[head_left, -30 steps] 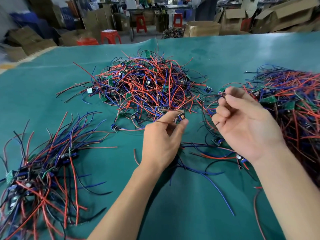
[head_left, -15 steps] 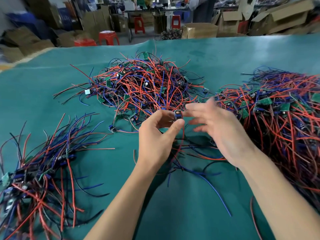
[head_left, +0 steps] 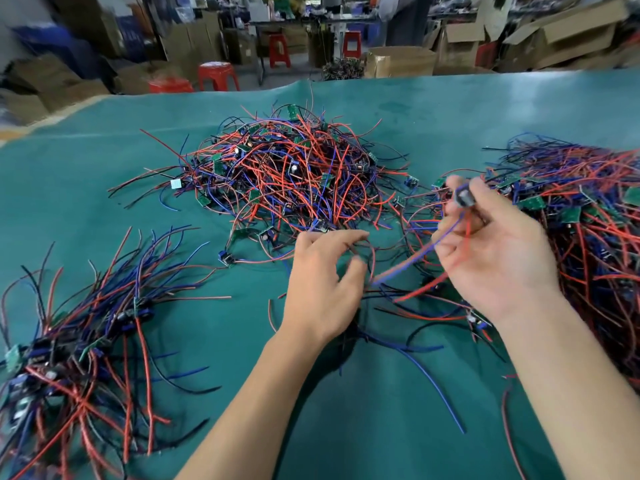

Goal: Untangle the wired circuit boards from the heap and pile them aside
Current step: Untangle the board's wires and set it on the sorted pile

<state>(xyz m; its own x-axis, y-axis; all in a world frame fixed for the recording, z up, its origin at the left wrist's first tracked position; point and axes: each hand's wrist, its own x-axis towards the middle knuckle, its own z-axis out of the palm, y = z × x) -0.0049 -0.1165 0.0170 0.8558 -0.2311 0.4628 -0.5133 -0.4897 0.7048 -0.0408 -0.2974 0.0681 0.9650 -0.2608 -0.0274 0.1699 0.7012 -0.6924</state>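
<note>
Green-covered desk, cardboard boxes behind. Tangled heap at centre; sorted pile at my left; further mass at right. My right hand: grip pinching one small circuit board, raised, its wires trailing down. My left hand: grip loosely curled at those wires; hold uncertain.

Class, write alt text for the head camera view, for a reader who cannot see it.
A person's right hand pinches a small wired circuit board, its blue and red leads trailing down, while the left hand reaches with curled fingers into loose wires on a green table. A tangled heap lies ahead, and a combed-out pile sits at the left.
</note>
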